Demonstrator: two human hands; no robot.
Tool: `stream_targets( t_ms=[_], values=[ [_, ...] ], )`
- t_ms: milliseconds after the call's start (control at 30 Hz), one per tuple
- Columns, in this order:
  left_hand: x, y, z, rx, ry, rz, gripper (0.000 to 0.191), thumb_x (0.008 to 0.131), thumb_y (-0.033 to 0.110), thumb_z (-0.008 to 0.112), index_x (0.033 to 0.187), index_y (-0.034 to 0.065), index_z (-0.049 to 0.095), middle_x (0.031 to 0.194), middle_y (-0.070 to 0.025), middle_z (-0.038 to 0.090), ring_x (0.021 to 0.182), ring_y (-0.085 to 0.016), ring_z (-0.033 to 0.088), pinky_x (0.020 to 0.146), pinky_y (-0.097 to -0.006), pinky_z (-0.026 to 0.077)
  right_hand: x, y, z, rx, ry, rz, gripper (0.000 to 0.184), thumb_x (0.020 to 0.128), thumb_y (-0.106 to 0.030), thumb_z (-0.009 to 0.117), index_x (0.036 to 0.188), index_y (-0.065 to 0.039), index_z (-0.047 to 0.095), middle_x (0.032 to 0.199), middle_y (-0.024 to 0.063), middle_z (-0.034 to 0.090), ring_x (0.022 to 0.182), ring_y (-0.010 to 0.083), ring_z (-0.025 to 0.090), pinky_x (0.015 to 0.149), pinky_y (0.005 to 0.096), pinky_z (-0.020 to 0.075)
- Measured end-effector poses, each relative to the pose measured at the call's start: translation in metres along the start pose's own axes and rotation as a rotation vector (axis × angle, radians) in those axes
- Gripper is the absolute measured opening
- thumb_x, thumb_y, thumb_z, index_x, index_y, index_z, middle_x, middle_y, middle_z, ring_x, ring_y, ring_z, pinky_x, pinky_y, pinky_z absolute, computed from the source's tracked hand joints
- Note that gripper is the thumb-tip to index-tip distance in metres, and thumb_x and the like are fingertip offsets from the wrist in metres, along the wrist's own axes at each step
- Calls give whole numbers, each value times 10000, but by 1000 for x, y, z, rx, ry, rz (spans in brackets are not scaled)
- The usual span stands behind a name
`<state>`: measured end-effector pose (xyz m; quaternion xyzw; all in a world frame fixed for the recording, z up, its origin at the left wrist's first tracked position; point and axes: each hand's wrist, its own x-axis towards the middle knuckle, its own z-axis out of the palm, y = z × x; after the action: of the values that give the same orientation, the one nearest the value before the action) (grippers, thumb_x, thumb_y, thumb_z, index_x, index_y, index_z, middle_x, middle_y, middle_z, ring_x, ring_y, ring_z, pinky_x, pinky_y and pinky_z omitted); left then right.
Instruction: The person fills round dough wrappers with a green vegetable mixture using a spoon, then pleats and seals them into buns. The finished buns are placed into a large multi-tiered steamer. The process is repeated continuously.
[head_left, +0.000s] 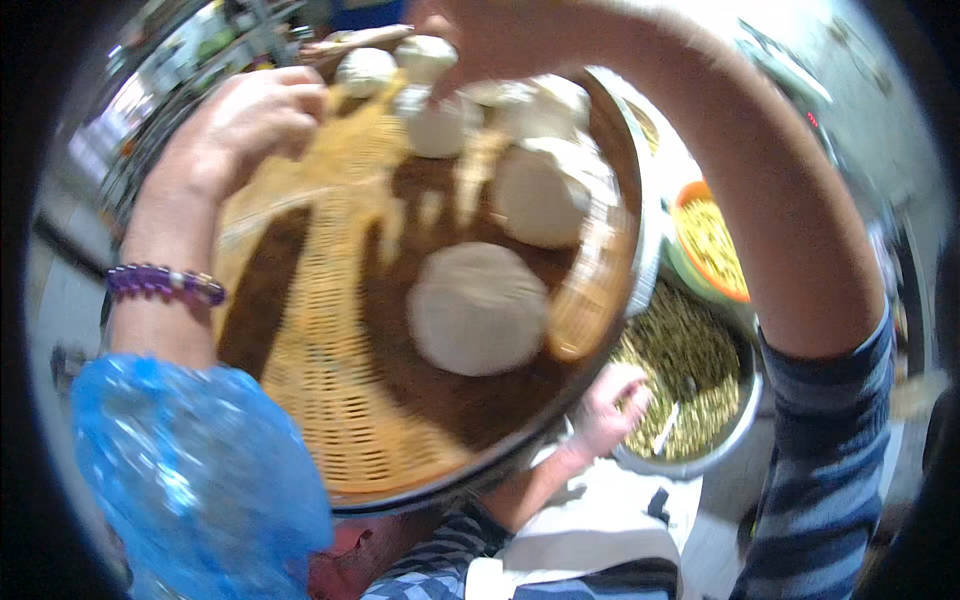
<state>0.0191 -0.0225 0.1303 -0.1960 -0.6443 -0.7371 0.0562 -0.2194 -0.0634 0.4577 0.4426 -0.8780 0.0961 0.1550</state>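
My right hand (457, 52), blurred, reaches forward over pale round buns at the far side of a round woven tray (330, 427). Its fingers are beside one bun (426, 58); whether they grip it cannot be told. My left hand (606, 409), with fingers curled, is at the near edge of a metal bowl (686, 469) of chopped filling; its grip is unclear. On the tray, a large pale round dough piece (480, 309) lies nearest me, with another round piece (540, 196) behind it. More buns (366, 72) sit at the back.
A co-worker's hand (259, 124) hangs over the tray's left side, with a beaded bracelet (165, 285) and a blue plastic sleeve (195, 465). A white spoon (666, 429) rests in the filling. Behind my right forearm is an orange-rimmed bowl (709, 244) of yellowish pieces.
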Motion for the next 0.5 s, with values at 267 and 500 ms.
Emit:
stream_targets(
  t_ms=[267, 500],
  values=[
    [1, -31, 35, -625, 19, -441, 421, 1098, 347, 413, 1154, -21, 611, 982, -77, 676, 872, -156, 680, 801, -302, 555, -291, -35, 59, 241, 905, 244, 183, 839, -112, 720, 984, -1, 715, 903, 155, 688, 729, 250, 683, 643, 335, 569],
    [56, -113, 185, -267, -281, -866, 409, 1047, 355, 534, 1212, -15, 590, 1070, -133, 678, 924, -235, 674, 817, -365, 553, -537, -89, 207, 431, 714, 1287, 302, 965, -186, 639, 1132, 64, 662, 1204, 242, 668, 1071, 384, 667, 921, 409, 534]
  ],
)
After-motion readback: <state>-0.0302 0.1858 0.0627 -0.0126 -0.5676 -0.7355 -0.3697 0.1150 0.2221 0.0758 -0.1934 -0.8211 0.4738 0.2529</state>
